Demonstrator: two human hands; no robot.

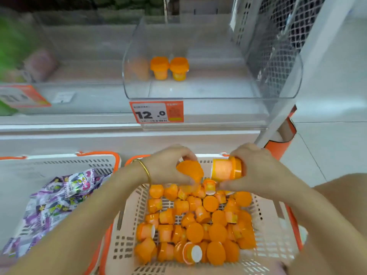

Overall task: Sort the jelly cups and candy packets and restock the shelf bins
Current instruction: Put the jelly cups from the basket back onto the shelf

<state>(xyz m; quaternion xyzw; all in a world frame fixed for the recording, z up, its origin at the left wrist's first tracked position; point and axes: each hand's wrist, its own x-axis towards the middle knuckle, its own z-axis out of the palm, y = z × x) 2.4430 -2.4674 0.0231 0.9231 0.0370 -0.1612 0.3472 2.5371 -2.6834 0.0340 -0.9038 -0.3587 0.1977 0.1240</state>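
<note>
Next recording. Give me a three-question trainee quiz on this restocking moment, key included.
1. True or false: the left hand grips one jelly cup and the right hand grips another.
2. Fill in: the price tag under the clear bin reads ___.
3. The purple candy packets lie in: A) the left basket; B) the clear bin; C) the right hand.
Key: 1 true; 2 12.0; 3 A.
</note>
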